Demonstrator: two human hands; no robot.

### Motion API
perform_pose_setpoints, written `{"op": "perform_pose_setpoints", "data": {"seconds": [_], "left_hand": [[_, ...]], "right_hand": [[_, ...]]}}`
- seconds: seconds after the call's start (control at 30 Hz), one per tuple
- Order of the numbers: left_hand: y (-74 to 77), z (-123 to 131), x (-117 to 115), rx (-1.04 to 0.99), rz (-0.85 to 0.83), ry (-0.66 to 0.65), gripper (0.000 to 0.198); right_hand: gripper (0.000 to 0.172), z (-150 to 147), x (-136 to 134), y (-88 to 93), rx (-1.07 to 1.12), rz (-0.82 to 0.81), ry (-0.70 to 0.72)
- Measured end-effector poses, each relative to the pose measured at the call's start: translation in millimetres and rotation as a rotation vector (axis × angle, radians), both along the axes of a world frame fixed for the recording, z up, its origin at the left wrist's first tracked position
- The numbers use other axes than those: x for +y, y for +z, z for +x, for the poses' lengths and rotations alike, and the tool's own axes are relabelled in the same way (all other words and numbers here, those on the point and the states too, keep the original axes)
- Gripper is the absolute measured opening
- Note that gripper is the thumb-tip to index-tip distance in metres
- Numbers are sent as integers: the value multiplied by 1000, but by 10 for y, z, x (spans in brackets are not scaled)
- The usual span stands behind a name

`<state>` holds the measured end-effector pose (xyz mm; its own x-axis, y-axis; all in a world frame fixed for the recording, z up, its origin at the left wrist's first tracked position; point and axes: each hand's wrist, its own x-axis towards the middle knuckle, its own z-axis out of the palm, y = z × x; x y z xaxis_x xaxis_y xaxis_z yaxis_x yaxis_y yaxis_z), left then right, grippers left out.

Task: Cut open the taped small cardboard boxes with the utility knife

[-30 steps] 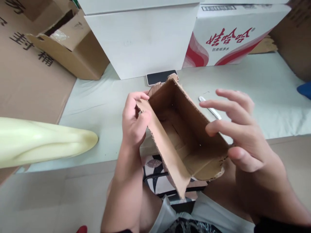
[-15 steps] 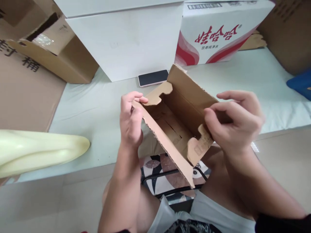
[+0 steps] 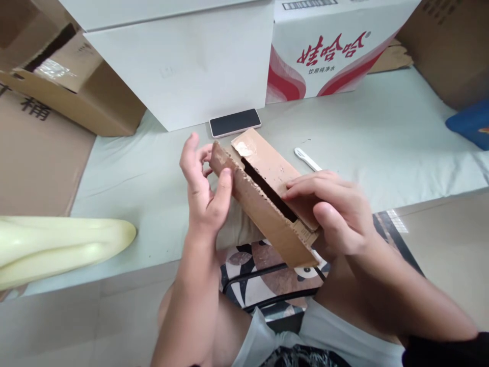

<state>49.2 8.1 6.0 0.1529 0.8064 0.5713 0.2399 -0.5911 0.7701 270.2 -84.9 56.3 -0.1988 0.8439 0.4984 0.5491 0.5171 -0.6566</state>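
Note:
A small brown cardboard box (image 3: 267, 219) is tilted at the near edge of the cloth-covered surface, above my lap. Its far flap lies folded inward, and the near flap stands partly raised, with a dark narrow gap between them. My left hand (image 3: 208, 188) grips the near flap's left end between thumb and fingers. On the far flap rest the fingertips of my right hand (image 3: 336, 209), pressing it down, with the thumb apart. Beyond the box lies a white cutter-like tool (image 3: 306, 159), partly hidden by my right hand. A phone (image 3: 235, 123) lies behind it.
A large white box (image 3: 183, 66) and a white-and-red carton (image 3: 328, 56) stand at the back. Brown cartons (image 3: 103, 97) are at the left, near a pale yellow object (image 3: 69, 244). A blue object (image 3: 471, 122) sits at the right. A patterned bag (image 3: 252, 275) is below.
The far flap has folded down over the opening and the near flap has tipped inward. My right hand has moved left onto the far flap. The white tool has come into view.

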Motion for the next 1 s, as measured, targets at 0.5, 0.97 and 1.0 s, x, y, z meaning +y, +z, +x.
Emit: {"op": "perform_pose_setpoints", "data": {"seconds": [0.5, 0.97, 1.0], "left_hand": [[-63, 0, -10, 254, 33, 86, 39], [-128, -509, 172, -201, -330, 202, 39], [-164, -533, 192, -205, -342, 191, 40]], "right_hand": [[43, 74, 70, -256, 411, 88, -158], [64, 35, 307, -651, 382, -721, -48], [68, 21, 298, -663, 355, -627, -21]]}}
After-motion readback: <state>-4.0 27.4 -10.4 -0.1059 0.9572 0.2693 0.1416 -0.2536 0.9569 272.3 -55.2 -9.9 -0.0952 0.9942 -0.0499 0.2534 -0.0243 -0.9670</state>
